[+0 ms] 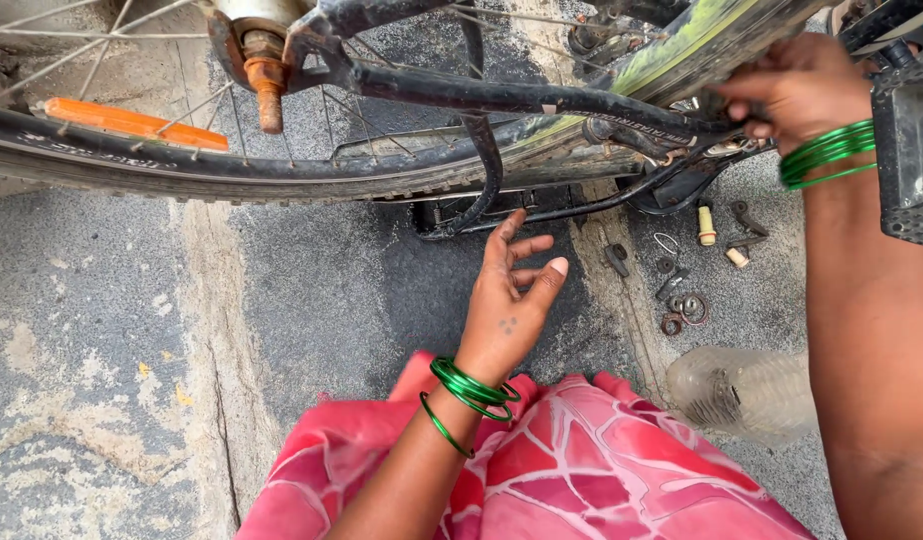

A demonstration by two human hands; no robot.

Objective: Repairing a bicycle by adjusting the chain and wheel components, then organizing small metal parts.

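Pink patterned cloth (581, 470) lies nearest; above it the left hand (506, 300) hovers open, fingers spread, holding nothing (green bangles at the wrist), while the right hand (796, 85) grips the bicycle frame (501, 97) far right, small parts (681, 300) lying below

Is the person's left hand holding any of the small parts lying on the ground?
No, the left hand is open and empty in mid-air, while the small parts lie on the ground to its right.
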